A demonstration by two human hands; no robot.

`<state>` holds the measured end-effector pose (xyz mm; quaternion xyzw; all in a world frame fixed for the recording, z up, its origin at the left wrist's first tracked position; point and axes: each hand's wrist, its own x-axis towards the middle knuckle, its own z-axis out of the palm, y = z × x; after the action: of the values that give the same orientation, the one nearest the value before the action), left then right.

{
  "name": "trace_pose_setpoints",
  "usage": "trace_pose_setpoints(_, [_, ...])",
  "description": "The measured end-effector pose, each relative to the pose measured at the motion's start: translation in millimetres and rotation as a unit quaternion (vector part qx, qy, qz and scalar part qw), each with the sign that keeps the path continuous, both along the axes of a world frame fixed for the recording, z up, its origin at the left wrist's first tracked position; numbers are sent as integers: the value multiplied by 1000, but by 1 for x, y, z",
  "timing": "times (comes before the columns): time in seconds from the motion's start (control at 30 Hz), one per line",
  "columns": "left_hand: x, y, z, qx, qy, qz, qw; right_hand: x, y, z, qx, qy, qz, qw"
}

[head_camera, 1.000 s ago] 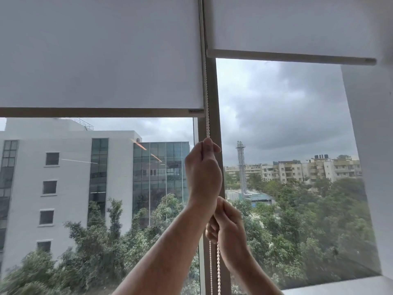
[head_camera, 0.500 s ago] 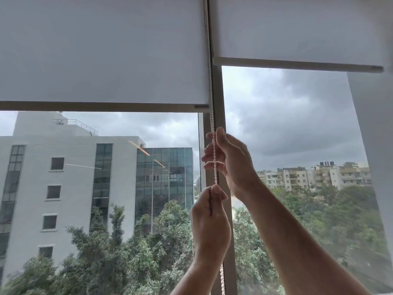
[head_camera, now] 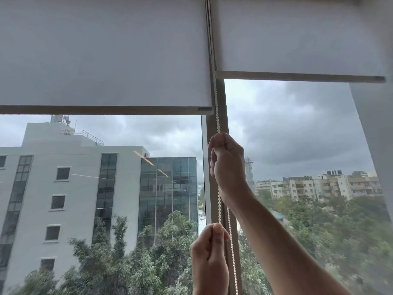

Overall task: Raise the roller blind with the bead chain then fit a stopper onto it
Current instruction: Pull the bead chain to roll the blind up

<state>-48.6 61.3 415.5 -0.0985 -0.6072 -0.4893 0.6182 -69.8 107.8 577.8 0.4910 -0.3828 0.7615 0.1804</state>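
A white roller blind [head_camera: 102, 54] covers the top of the left pane, its bottom bar [head_camera: 102, 110] a bit above mid-height. A white bead chain [head_camera: 217, 107] hangs down the window post between the two panes. My right hand [head_camera: 227, 165] is closed on the chain high up, just below the bar's level. My left hand [head_camera: 209, 258] grips the same chain lower down, thumb on top. Below my right wrist a second strand of the chain [head_camera: 230, 235] hangs free. No stopper is in view.
A second roller blind [head_camera: 297, 35] on the right pane sits higher, its bar [head_camera: 297, 76] near the top. A grey window post [head_camera: 223, 103] divides the panes. A white wall [head_camera: 376, 135] borders the right side. Buildings and trees lie outside the glass.
My right hand went from below the left hand up to the chain above it and closed. My left hand slid down with the chain. The left blind's bar sits slightly higher against the building.
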Motion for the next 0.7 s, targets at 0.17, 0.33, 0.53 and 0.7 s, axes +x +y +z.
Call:
trace_pose_setpoints(0.17, [4,-16,17,12,-5,29,1000,3,2,-25,-9,12,17,1000])
trace_pose_setpoints(0.33, [14,-23,86,-8,-5,26,1000,7,7,-45,-7,6,25,1000])
trace_pose_setpoints(0.53, [33,7,178,-59,-15,-16,998,14,5,-66,-14,17,-20,1000])
trace_pose_setpoints(0.7, [37,26,220,-17,-60,-38,997,10,0,-89,-10,14,10,1000])
